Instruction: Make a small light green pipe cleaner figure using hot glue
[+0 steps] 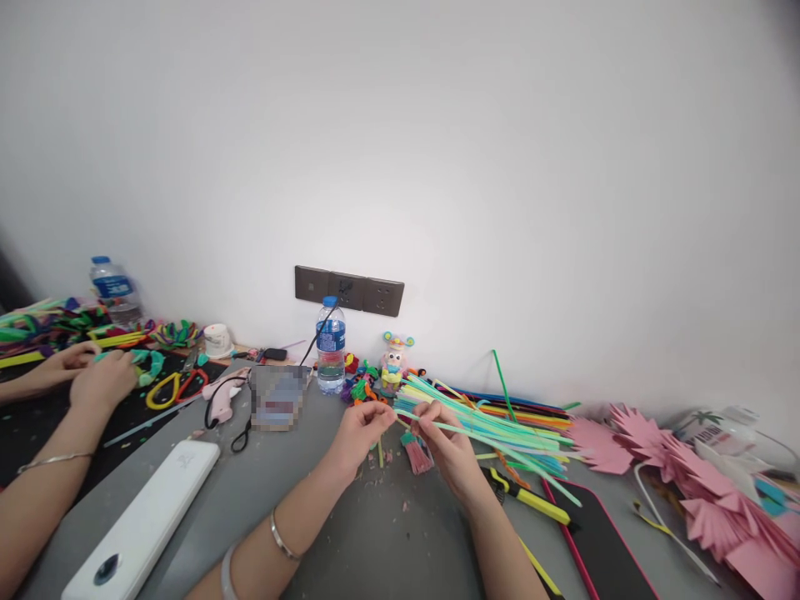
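A long pale green pipe cleaner [543,478] runs between my hands and slopes down to the right. My left hand [363,432] is closed in a pinch at its near end. Just to the right, my right hand [445,437] pinches the same stem between thumb and fingers. Below the fingers lies a small pink and teal brush-like bundle [417,457] on the grey table. Behind my right hand spreads a heap of green, teal and yellow pipe cleaners [487,417].
A water bottle [331,350] and a small figure [392,367] stand by the wall. At left are a co-worker's hands [103,379], scissors [178,388], a pink glue gun [222,402] and a white case [150,517]. Yellow-handled pliers [537,502] and folded pink paper [675,458] lie right.
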`<state>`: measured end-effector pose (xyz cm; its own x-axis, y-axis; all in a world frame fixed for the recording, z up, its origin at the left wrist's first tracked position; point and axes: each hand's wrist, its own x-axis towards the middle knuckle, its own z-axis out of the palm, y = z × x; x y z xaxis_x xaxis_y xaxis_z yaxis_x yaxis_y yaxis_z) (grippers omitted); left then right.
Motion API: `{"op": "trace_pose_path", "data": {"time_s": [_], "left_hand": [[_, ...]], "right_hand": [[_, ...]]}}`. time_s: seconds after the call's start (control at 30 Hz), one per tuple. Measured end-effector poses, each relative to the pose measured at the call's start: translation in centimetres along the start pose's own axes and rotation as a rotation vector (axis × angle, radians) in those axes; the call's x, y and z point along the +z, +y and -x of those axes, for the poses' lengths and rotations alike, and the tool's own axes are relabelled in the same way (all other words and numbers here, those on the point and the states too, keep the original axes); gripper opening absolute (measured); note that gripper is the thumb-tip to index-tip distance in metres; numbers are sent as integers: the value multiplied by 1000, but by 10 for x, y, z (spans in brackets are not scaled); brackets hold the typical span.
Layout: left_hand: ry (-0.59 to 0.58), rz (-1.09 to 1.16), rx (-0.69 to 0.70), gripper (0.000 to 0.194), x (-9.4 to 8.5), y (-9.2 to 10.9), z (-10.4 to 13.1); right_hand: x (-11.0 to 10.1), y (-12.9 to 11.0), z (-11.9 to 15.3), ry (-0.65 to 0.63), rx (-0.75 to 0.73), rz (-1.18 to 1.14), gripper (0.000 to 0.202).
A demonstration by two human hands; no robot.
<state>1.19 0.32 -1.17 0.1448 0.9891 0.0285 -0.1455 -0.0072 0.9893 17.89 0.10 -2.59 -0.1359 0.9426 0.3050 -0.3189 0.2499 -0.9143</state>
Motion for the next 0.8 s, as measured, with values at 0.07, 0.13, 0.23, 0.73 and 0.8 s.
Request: {"op": "trace_pose_path", "data": {"time_s": [0.07, 0.13, 0.23, 0.73, 0.8], "left_hand": [[61, 65, -22, 47, 0, 1, 0], [115, 123, -44, 49, 1, 1, 0], [147, 166, -52, 49, 3, 3, -1], [-127, -160, -24, 43, -8, 13, -1], [-149, -196, -18, 42, -9, 13, -1]], "right_hand": [[3, 1, 1, -33, 9, 50, 22], [6, 2, 2, -53, 38, 67, 23], [7, 2, 2, -45, 52, 71, 21], [0, 8, -3, 125, 2, -39, 23], [0, 6, -3, 114, 17, -17, 24]]}}
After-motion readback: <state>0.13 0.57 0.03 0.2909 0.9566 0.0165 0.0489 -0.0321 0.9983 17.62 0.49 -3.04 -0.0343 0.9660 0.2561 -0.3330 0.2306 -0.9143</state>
